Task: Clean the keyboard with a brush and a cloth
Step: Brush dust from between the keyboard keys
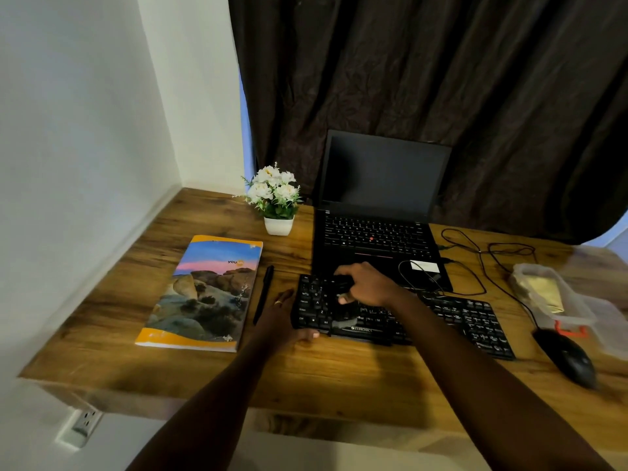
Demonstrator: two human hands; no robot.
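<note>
- Nearest to me, a wall socket [83, 424] sits under the front lip of the wooden desk [339, 372].
- I see a black mouse [567, 358] at the right front of the desk, just beside the keyboard's right end.
- The black keyboard [458, 314] lies flat mid-desk, in front of the laptop, its far edge overlapping the laptop's front edge.
- My left hand [282, 317] cups the keyboard's left front corner, with the thumb on the front edge and the fingers along the left side.
- My right hand [367, 283] is over the keyboard's left keys, fingers curled tight round a small dark object [341, 282] that is too blurred to name.
- A black pen [263, 294] lies just left of the keyboard, and a landscape-cover notebook [204, 294] lies left of the pen.
- At the right, a clear plastic box [577, 311] holds something golden.
- Black cables [475, 253] loop between box and laptop.
- The open laptop [373, 239] has a dark screen.
- A white pot of white flowers [277, 198] stands left of the laptop.
- A dark curtain [441, 79] hangs behind the desk.
</note>
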